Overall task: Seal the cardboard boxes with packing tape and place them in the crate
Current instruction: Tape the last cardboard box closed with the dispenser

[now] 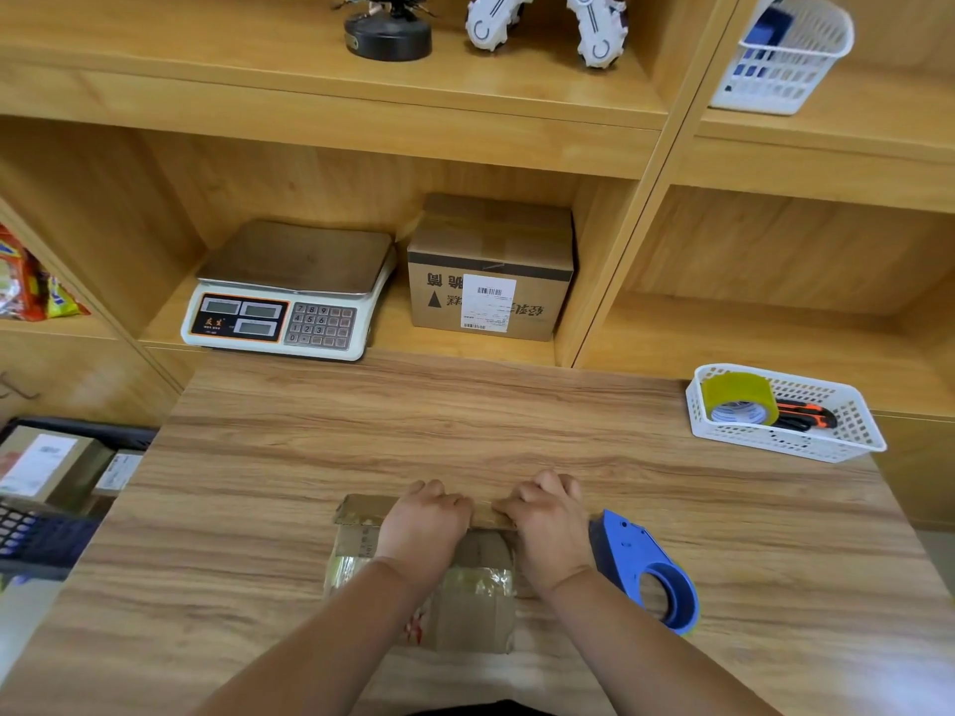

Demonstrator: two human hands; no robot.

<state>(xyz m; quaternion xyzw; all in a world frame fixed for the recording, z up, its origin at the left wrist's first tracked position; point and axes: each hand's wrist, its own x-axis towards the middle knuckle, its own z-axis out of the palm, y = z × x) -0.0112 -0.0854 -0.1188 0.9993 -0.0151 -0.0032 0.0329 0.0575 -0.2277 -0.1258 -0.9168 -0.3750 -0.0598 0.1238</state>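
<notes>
A small cardboard box [465, 602] with old shiny tape on it lies on the wooden table in front of me. Its far flap [362, 509] stands open. My left hand [421, 524] and my right hand [550, 524] both grip the far flap's edge, fingers curled over it. A blue tape dispenser [641, 565] lies on the table just right of my right hand. A dark crate [77, 436] to the left below the table holds labelled boxes [46, 467].
A white basket [847, 436] at the table's right edge holds a yellow tape roll [739, 397] and an orange box cutter [806, 413]. On the shelf behind stand a scale [289, 292] and a labelled cardboard box [491, 271].
</notes>
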